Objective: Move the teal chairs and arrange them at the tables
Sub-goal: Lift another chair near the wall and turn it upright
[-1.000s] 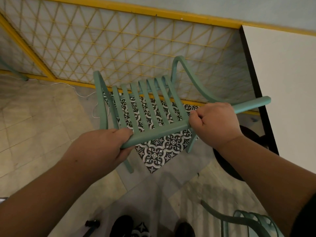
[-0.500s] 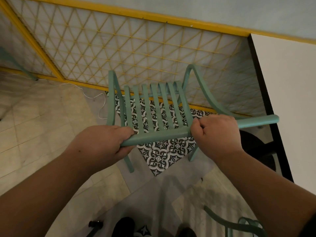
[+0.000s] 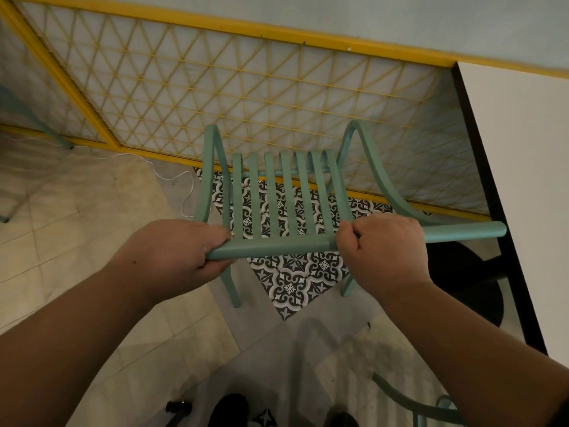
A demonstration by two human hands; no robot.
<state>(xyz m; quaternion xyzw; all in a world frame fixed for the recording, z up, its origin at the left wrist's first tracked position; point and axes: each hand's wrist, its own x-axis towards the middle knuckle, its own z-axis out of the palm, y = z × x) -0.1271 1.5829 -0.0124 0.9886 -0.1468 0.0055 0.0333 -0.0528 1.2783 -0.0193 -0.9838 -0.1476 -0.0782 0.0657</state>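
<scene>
A teal slatted chair (image 3: 286, 195) stands in front of me, seen from above and behind. My left hand (image 3: 175, 254) grips the left end of its top rail. My right hand (image 3: 381, 248) grips the same rail further right, and the rail's right end sticks out past my fist toward the white table (image 3: 529, 180). The chair sits just left of that table's dark edge, facing the yellow lattice fence (image 3: 246, 87). Its legs stand over a patch of patterned black-and-white tiles.
The table's round black base (image 3: 468, 282) lies on the floor under the tabletop, right of the chair. Part of another teal chair (image 3: 412, 402) shows at the bottom right. A teal leg (image 3: 37, 118) stands far left. A white cord trails along the floor by the fence.
The chair has moved to the right and squared up against the fence, nearer the table edge. Both hands keep their grip on the top rail.
</scene>
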